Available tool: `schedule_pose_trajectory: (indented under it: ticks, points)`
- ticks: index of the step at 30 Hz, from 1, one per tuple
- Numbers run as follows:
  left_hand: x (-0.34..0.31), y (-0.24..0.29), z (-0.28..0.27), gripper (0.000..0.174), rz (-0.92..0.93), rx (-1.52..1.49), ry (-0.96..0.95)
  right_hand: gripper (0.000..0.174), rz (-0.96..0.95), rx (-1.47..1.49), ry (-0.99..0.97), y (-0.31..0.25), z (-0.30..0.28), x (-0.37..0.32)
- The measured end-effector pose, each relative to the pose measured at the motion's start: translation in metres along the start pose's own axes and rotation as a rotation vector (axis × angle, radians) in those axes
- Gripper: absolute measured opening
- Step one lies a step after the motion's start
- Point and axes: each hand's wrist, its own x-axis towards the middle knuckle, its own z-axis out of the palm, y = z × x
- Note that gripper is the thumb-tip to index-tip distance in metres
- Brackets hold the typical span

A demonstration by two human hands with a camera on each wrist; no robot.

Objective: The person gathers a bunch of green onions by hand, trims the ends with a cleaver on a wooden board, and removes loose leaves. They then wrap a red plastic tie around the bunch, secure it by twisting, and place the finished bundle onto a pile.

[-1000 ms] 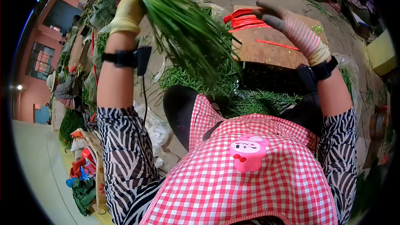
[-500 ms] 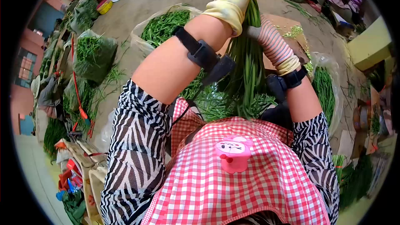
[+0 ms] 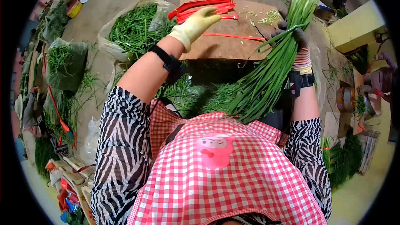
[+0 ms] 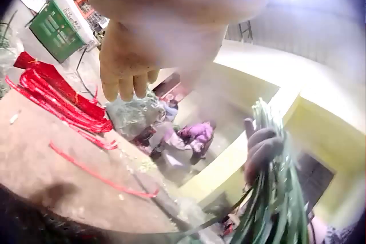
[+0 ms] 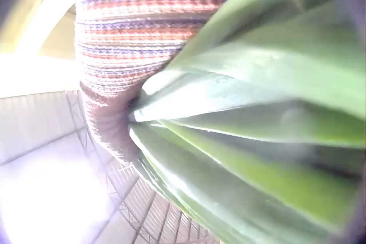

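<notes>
My right hand (image 3: pixel 301 42), in a striped glove with grey fingers, grips a bunch of garlic chives (image 3: pixel 266 83) near its pale cut ends. The ends point up and away, and the long leaves hang down toward the apron. One leaf crosses the bunch near my grip. In the right wrist view, the leaves (image 5: pixel 269 89) spread out from beside the striped glove (image 5: pixel 143 32). My left hand (image 3: pixel 195 26), in a pale yellow glove, is empty, its fingers extended over the board beside a pile of red strips (image 3: pixel 208 9). The left wrist view shows its straight fingers (image 4: pixel 127 86).
A brown board (image 3: pixel 204 52) before me carries one loose red strip (image 3: pixel 233 36) and pale trimmings (image 3: pixel 271 16). Loose greens (image 3: pixel 183 91) lie under it. To the left stand an open bag of greens (image 3: pixel 135 29) and another bag (image 3: pixel 66 64). A yellow block (image 3: pixel 354 27) stands right.
My left hand carried the chives from the left over to my right hand, which was empty. The right hand now holds them. The left has let go and moved back left to the red strips.
</notes>
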Motion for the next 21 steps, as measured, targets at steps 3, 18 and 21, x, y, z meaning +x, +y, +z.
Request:
schedule_pose_trajectory:
  ticks: [3,18,21]
  points:
    - [-0.009,-0.078,0.021,0.049,-0.067,0.051,-0.052,0.080,-0.042,-0.015,0.101,-0.017,-0.010,-0.015]
    - [0.020,0.084,0.008,0.116,0.190,-0.867,-0.688,0.078,0.300,0.166,-0.034,0.065,0.095,0.021]
    - [-0.009,0.120,-0.001,0.138,0.266,-0.801,-0.695,0.076,0.443,0.357,-0.168,0.102,0.133,0.022]
